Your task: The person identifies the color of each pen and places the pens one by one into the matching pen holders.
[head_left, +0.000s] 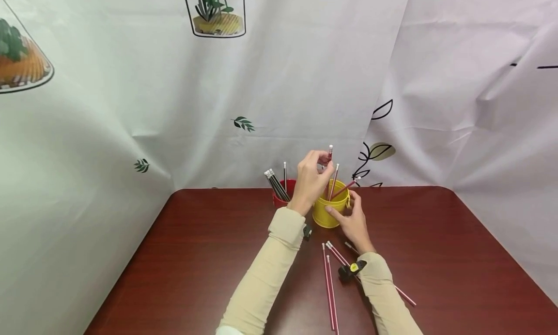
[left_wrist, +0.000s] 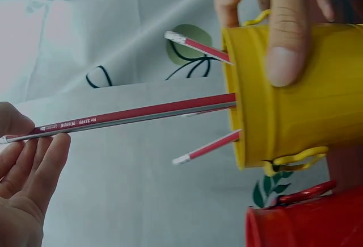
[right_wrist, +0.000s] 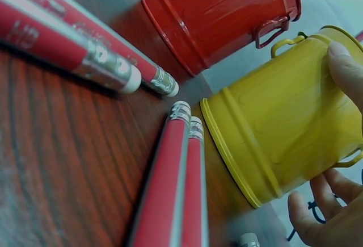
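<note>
My left hand (head_left: 311,177) pinches a red striped pencil (left_wrist: 136,113) near its white-eraser end. The pencil's other end is inside the yellow pail (head_left: 328,215), hidden by its wall. With thumb and fingers on either side, my right hand (head_left: 355,223) grips that pail; the thumb lies along its outer wall in the left wrist view. Other red pencils (head_left: 348,185) lean out of the yellow pail, eraser ends up. Left of it stands a red pail (right_wrist: 227,20), partly behind my left wrist, with several dark pencils (head_left: 276,185) in it.
Several loose red pencils (head_left: 328,286) lie on the dark red-brown table (head_left: 209,257) in front of the yellow pail, some under my right forearm. A white printed cloth (head_left: 305,83) hangs behind the table's back edge, close to both pails.
</note>
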Motion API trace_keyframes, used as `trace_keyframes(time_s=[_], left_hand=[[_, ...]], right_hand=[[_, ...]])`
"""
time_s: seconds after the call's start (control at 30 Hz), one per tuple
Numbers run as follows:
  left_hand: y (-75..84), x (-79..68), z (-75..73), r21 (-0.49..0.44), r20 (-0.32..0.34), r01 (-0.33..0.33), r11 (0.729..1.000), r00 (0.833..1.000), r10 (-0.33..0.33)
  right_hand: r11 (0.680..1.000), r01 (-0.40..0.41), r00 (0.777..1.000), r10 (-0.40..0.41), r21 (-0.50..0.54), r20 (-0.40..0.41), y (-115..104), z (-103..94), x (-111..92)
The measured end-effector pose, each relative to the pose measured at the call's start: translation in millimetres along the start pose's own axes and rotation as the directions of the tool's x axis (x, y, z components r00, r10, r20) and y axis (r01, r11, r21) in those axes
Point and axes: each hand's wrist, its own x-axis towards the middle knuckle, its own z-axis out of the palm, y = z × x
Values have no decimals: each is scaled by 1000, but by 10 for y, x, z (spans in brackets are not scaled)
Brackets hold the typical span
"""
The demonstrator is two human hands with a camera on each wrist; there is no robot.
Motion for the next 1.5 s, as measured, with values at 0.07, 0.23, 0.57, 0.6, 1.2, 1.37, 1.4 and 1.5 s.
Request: trace_keyframes(time_s=[0.07,0.23,0.57,0.6,1.2,1.37,1.4,1.5], left_hand=[[-30,-36,7,6,9,8,1000,1000,-8],[-101,-133,27,19,37,22,1000,999,-23],[-297,-450,114,31,57,85,996,995,-86],[-312,-472,121,25,61,92,995,994,-94],[-407,-674,144,-15,20,174,985,985,-174],[-378,-834,121,-25,-12,194,981,981,-194],[-368,-878,114,-15,-14,206,978,978,-207],[-335,-989,87,55,14,269,961,963,-271]], right_hand=[[1000,-2,1000,2,1,2,-7,8,0],[1000,11,1000,-10,5,-5,-17,19,1],[1000,29,1000,-29,-2,-8,18,23,-9],[999,32,999,-32,-1,-12,18,22,-6],[1000,23,1000,-23,13,-2,23,21,-7],[1000,23,1000,-22,9,-9,18,20,-7],[1000,24,1000,-24,7,-11,14,19,-5],[1000,30,1000,-30,2,-10,5,8,5]])
